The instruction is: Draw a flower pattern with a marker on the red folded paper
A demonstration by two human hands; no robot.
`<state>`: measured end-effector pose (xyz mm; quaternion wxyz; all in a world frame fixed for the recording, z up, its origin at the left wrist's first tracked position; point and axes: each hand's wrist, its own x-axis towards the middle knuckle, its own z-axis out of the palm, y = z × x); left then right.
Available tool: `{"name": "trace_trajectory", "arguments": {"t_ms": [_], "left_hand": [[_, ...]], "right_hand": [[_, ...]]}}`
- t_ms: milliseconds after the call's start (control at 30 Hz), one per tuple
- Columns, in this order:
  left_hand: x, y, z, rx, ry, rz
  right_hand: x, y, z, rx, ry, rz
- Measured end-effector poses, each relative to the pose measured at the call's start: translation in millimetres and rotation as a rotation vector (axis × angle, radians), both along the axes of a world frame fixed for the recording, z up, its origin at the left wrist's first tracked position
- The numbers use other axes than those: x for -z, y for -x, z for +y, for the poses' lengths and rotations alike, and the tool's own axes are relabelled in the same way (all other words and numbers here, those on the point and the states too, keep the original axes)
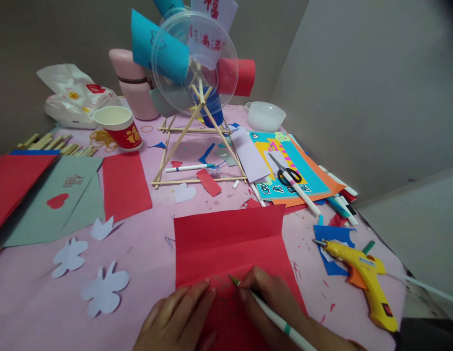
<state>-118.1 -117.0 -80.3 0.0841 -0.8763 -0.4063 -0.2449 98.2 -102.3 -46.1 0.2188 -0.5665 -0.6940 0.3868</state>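
right hand [275, 295] grips a pen [282, 323], tip on the red sheet [229, 239]; left hand [177, 317] lies open, pinning it. marking looks underway; the next stroke needs steady paper.

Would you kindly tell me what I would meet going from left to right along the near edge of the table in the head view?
First a white paper flower cutout → left hand, flat on the red paper → right hand holding the pen → yellow glue gun.
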Motion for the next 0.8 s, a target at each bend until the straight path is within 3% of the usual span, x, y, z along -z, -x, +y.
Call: {"name": "trace_trajectory", "arguments": {"t_ms": [167,367,800], "left_hand": [[-2.0,-1.2,2.1,0.017,-0.005,0.012],[0.2,0.4,-0.4,0.014,0.002,0.013],[-4.6,-1.8,1.4,0.008,0.016,0.032]], "right_hand": [[-0.4,-1.3,0.1,-0.01,-0.003,0.015],[0.2,0.4,-2.7,-0.024,-0.121,0.115],[2.1,-1.5,-1.9,-0.051,-0.039,0.085]]}}
